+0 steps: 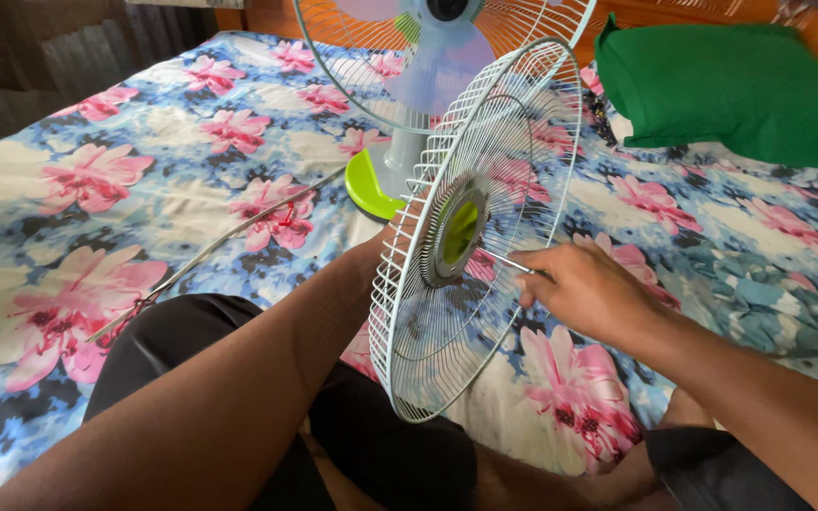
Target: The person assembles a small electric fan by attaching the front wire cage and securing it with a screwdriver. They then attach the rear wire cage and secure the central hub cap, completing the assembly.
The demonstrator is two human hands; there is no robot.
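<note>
Right hand (pixel 584 291) pokes thin tool (pixel 508 262) into upright fan grille (pixel 480 227).

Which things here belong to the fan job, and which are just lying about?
In hand:
front grille, steadied from behind by the left hand
slim metal tool, in the right hand, tip at the grille's green hub
fan body with green base
thin wire ring

Lying about:
green pillow
floral bedsheet
</note>
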